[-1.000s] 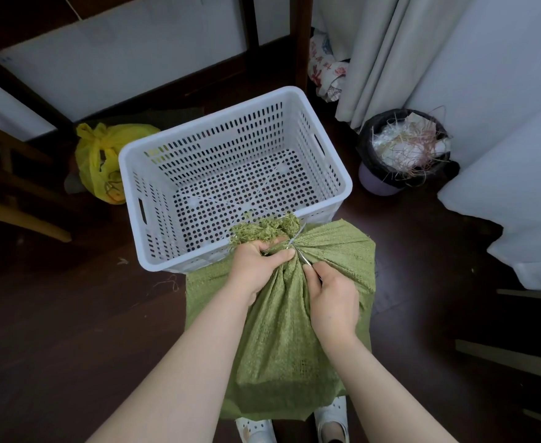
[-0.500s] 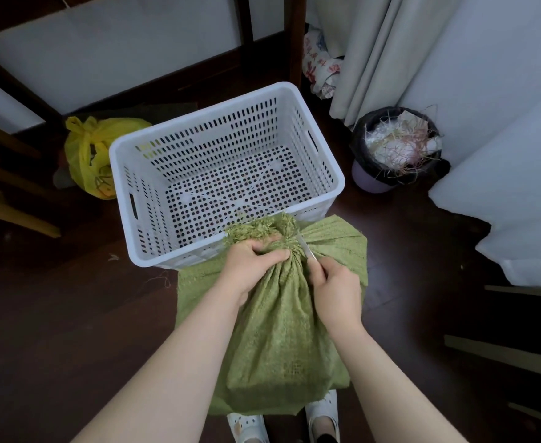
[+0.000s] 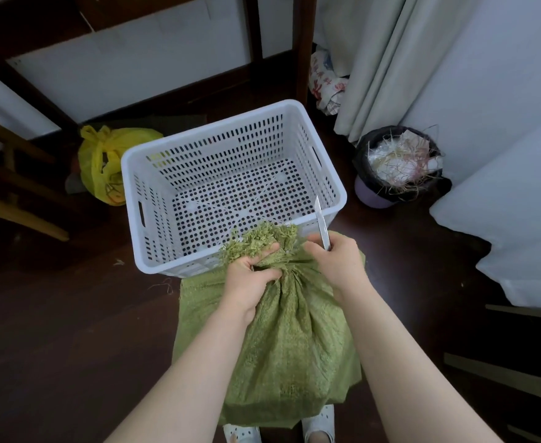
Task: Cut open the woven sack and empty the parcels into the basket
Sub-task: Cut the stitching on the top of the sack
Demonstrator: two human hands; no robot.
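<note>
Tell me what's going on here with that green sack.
A person stands over a green woven sack on the floor. The left hand grips its bunched, frayed neck, while the right hand holds a small knife, blade pointing up over the near edge of the white basket. The neck is gathered shut, no parcels show, and none lie in the basket.

The woven sack (image 3: 294, 340) hid whatever it held. The handle of the knife (image 3: 322, 223) was buried inside the right hand (image 3: 336, 263). The left hand (image 3: 250, 276) covered the gathered neck, concealing any tie. The near edge and the sack cut off the white shoes (image 3: 242, 434).
</note>
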